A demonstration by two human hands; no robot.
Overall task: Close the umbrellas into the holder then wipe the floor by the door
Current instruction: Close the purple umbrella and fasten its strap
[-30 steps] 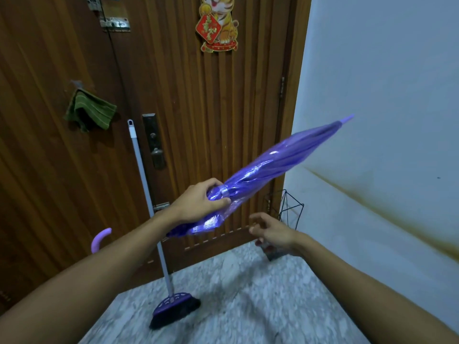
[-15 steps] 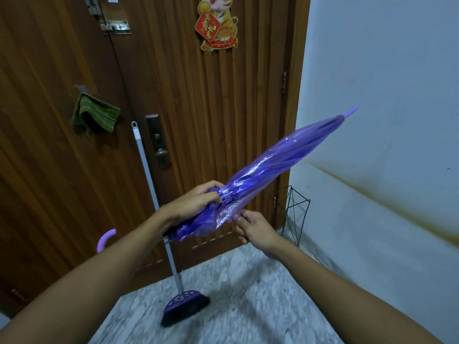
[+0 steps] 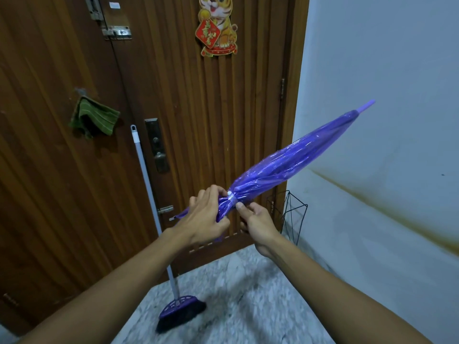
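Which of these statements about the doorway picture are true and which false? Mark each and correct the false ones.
1. The umbrella is folded. True.
2. The left hand grips the umbrella. True.
3. The umbrella stands in the holder. False: both hands hold it in the air, the right hand at its strap.
4. The broom lies flat on the floor. False: it leans against the door.
5. A green cloth hangs on the door. True.

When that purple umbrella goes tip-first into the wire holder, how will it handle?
The umbrella looks stiff along its length; its glossy plastic is probably slippery. The strap bundles it, so it should slide in. The holder looks light and may tip.
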